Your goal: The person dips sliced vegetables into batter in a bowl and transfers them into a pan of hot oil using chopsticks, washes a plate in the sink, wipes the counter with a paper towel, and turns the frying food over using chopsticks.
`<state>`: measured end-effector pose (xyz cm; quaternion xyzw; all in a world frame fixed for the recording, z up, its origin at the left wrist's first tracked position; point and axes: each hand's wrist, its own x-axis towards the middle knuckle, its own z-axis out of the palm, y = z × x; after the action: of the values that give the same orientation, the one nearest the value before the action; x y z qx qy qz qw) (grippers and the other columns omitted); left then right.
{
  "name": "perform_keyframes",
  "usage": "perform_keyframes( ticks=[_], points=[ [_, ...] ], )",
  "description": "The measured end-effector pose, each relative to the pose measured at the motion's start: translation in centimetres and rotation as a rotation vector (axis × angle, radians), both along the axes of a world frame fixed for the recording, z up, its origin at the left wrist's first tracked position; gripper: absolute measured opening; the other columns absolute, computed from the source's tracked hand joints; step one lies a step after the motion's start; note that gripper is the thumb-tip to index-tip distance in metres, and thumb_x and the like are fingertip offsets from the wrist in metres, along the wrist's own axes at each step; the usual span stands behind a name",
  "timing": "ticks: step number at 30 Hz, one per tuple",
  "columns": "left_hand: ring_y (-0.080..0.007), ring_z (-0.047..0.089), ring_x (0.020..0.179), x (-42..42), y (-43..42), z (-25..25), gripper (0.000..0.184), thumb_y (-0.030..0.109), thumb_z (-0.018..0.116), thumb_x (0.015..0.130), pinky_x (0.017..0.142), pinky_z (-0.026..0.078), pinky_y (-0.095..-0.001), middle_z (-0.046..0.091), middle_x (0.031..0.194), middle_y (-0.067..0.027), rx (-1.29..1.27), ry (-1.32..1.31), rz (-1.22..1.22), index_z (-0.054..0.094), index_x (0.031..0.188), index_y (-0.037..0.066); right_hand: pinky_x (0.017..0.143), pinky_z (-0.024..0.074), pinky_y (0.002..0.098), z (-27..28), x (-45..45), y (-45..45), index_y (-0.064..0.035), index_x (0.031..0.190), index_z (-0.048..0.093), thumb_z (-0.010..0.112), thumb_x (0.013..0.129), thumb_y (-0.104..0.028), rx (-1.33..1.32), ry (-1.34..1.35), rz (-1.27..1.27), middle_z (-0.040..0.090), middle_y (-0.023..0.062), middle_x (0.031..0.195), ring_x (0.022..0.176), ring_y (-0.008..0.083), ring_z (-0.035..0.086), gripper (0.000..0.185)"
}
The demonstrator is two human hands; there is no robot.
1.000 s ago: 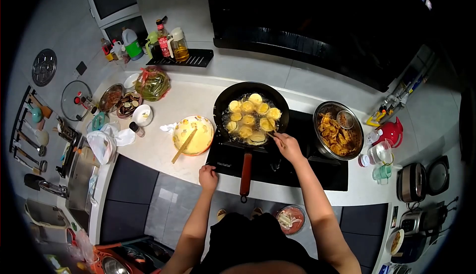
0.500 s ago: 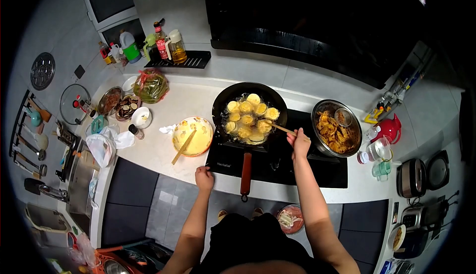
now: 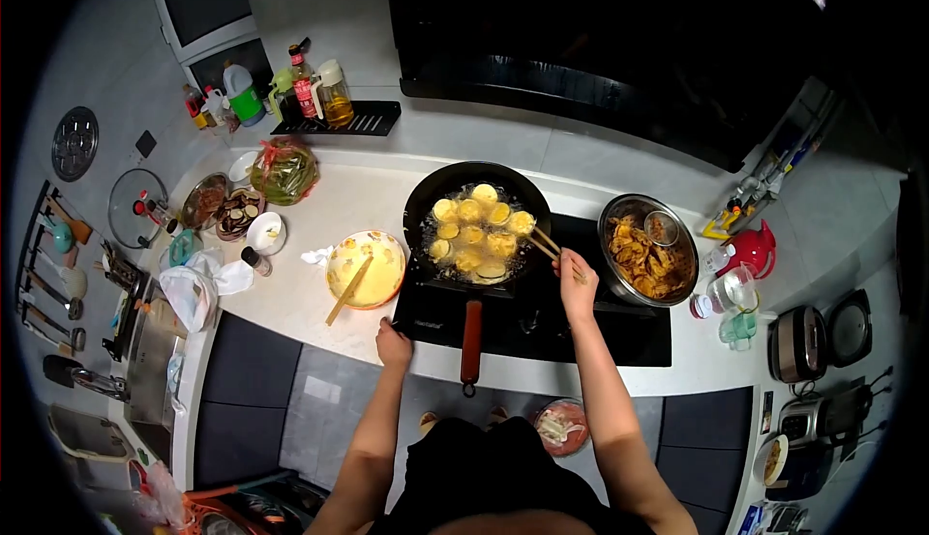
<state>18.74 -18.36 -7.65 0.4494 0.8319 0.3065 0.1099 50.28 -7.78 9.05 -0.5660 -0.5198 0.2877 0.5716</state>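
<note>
My right hand (image 3: 578, 283) is closed around a pair of chopsticks (image 3: 545, 242). Their tips reach over the right side of a black wok (image 3: 423, 187), by a golden battered slice (image 3: 521, 222). Several more such slices (image 3: 470, 210) lie in bubbling oil, and the wok's brown handle (image 3: 471, 341) points towards me. My left hand (image 3: 393, 344), fingers curled, rests at the counter's front edge beside the black stove (image 3: 435, 335). Just beyond it stands a bowl of yellow batter (image 3: 387, 279), with another pair of chopsticks (image 3: 350, 290) leaning in it.
Right of the wok sits a steel bowl (image 3: 608, 269) of fried food with a small strainer (image 3: 662, 228) in it. Bottles stand on a black wall shelf (image 3: 373, 119). Bowls and a bag of green vegetables (image 3: 285, 169) fill the back left. A red kettle (image 3: 750, 250) stands right.
The chopsticks in my right hand have lifted from among the slices on the wok's right side to near its edge, their tips now slightly apart. My left hand stays at the counter edge.
</note>
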Motion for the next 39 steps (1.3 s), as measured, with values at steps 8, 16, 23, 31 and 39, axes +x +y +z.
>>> perform_keyframes(
  ticks=[8, 16, 23, 31, 39],
  points=[
    [-0.0387, 0.057, 0.079, 0.4, 0.5, 0.1, 0.045, 0.006, 0.052, 0.073, 0.070, 0.047, -0.0464, 0.059, 0.088, -0.0237, -0.105, 0.032, 0.009, 0.041, 0.116, -0.001, 0.059, 0.0467, 0.0346, 1.4, 1.6, 3.2, -0.0045, 0.096, 0.063, 0.057, 0.081, -0.007, 0.212, -0.610, 0.308, 0.059, 0.0123, 0.077, 0.068, 0.0305, 0.058, 0.016],
    [-0.0384, 0.058, 0.075, 0.8, 0.5, 0.6, 0.040, 0.006, 0.051, 0.074, 0.068, 0.047, -0.0454, 0.061, 0.083, -0.0220, -0.114, 0.015, 0.070, 0.045, 0.113, 0.001, 0.059, 0.0465, 0.0359, 0.4, 1.5, 7.7, -0.0058, 0.092, 0.063, 0.058, 0.079, -0.007, 0.324, -0.714, 0.488, 0.057, 0.0130, 0.075, 0.068, 0.0319, 0.057, 0.014],
    [-0.0382, 0.058, 0.076, 0.6, 0.4, 0.4, 0.038, 0.006, 0.051, 0.073, 0.068, 0.048, -0.0453, 0.061, 0.082, -0.0222, -0.092, 0.038, 0.053, 0.047, 0.111, 0.002, 0.059, 0.0463, 0.0389, 0.0, 0.8, 8.4, -0.0017, 0.088, 0.063, 0.057, 0.082, -0.012, 0.298, -0.644, 0.410, 0.060, 0.0164, 0.075, 0.068, 0.0350, 0.058, 0.014],
    [-0.0381, 0.058, 0.075, 0.5, 0.2, 0.7, 0.040, 0.006, 0.053, 0.073, 0.068, 0.048, -0.0452, 0.060, 0.082, -0.0227, -0.122, 0.033, 0.031, 0.048, 0.113, 0.003, 0.052, 0.0477, 0.0301, -0.9, 0.0, 8.0, 0.0030, 0.082, 0.063, 0.053, 0.087, -0.019, -0.037, -0.119, 0.146, 0.062, 0.0131, 0.060, 0.053, 0.0199, 0.061, 0.025],
    [-0.0372, 0.058, 0.075, 0.2, 0.2, 0.4, 0.039, 0.007, 0.053, 0.073, 0.068, 0.048, -0.0447, 0.061, 0.080, -0.0219, -0.144, 0.036, 0.016, 0.049, 0.112, 0.004, 0.054, 0.0489, 0.0244, -1.2, 1.1, 6.5, 0.0062, 0.092, 0.062, 0.052, 0.089, -0.024, -0.115, 0.100, 0.162, 0.065, 0.0106, 0.067, 0.057, 0.0117, 0.062, 0.032]
  ],
)
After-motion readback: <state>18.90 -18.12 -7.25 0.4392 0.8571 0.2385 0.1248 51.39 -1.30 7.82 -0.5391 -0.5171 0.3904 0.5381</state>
